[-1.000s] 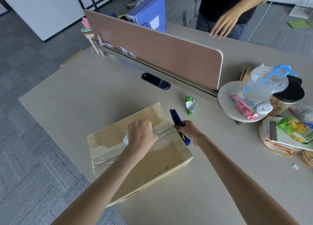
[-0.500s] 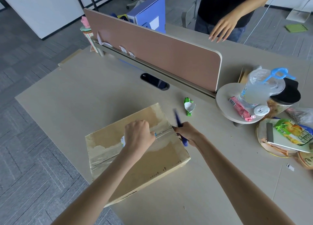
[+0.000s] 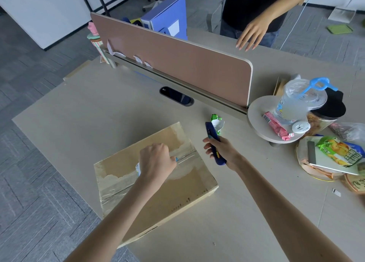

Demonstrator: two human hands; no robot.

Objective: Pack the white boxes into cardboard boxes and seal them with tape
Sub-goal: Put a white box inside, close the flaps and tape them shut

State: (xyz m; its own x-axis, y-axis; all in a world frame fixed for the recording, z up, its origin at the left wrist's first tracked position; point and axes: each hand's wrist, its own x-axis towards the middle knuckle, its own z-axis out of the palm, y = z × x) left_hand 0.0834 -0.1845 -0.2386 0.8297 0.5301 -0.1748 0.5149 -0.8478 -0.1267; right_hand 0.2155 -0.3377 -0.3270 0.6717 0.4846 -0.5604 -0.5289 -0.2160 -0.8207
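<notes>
A closed cardboard box lies on the desk, with clear tape running along its top seam. My left hand rests on the box top, gripping a roll of tape that is mostly hidden under the fist. Off the box's right edge, my right hand grips a blue utility knife, its tip pointing away from me. No white boxes are in sight.
A green crumpled wrapper lies beyond the knife. A brown divider panel crosses the desk. At right stand a round stand with a plastic cup, snack bags and plates. Another person's hand rests on the far desk.
My right hand with the knife has pulled away from the tape at the box's seam, moving right and slightly up. My left hand stays on the box.
</notes>
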